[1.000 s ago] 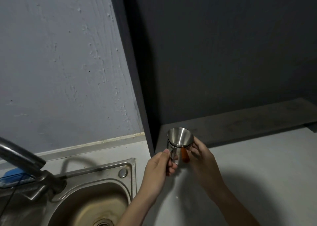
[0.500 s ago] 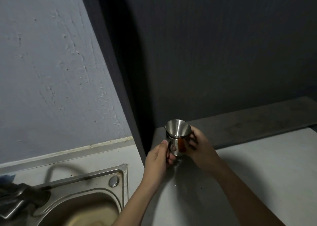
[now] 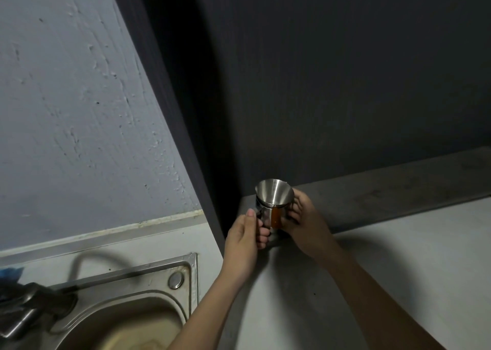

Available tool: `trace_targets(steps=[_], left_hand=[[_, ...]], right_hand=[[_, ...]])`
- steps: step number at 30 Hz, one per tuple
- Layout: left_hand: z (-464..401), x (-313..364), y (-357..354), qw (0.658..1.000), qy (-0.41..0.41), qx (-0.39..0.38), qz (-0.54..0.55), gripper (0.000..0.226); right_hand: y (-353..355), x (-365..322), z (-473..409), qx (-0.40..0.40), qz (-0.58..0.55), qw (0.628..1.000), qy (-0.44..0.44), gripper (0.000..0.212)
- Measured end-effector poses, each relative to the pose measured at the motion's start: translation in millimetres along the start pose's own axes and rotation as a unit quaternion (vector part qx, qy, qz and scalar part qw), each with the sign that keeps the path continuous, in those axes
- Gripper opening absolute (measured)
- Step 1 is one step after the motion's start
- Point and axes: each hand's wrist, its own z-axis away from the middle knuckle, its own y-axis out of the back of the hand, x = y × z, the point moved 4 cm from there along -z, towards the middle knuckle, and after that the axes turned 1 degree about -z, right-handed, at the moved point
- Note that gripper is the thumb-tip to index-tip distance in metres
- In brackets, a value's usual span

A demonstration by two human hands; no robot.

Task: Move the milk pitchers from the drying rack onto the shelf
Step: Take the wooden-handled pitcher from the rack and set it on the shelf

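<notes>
A small stainless-steel milk pitcher [image 3: 273,195] stands upright with its mouth open to me, at the left end of a dark shelf ledge [image 3: 385,190]. My left hand [image 3: 244,235] grips its lower left side, thumb up along the wall. My right hand [image 3: 303,222] wraps its right side, fingers around the handle. Whether the base touches the ledge is hidden by my fingers. No drying rack is in view.
A dark vertical panel [image 3: 186,137] divides the grey wall from the dark alcove. A steel sink [image 3: 138,310] with a tap [image 3: 32,307] lies at the lower left. A pale counter [image 3: 398,256] runs below the ledge.
Both hands have carried the pitcher slightly up and back toward the ledge's left corner. The view has shifted a little; the grip on the pitcher is the same.
</notes>
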Motion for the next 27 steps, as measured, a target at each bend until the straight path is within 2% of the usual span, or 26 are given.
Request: trace_targets(steps=[7,12,14,16,20,27], left_hand=[[-6,-10,0,0.998,0.032,0.045,0.024,0.044],[5,-18,1,0.99,0.045,0.082,0.104,0.037],[9,-21,2,0.992,0.034,0.079,0.09,0.039],[13,-20,1,0.994,0.021,0.076,0.07,0.04],[12,-16,-2,0.994,0.002,0.071,0.082,0.024],[2,-19,-2,0.998,0.001,0.051,0.032,0.036]], right_hand=[[-2,-13,7,0.005,0.046,0.999,0.017,0.068],[-6,-22,15,0.051,0.094,0.991,0.082,0.062],[-8,-23,20,0.085,0.119,0.985,0.09,0.067],[-11,-23,24,0.11,0.114,0.984,0.08,0.067],[-18,-25,29,0.119,0.094,0.986,0.075,0.059],[-24,-21,32,0.122,0.095,0.988,0.025,0.051]])
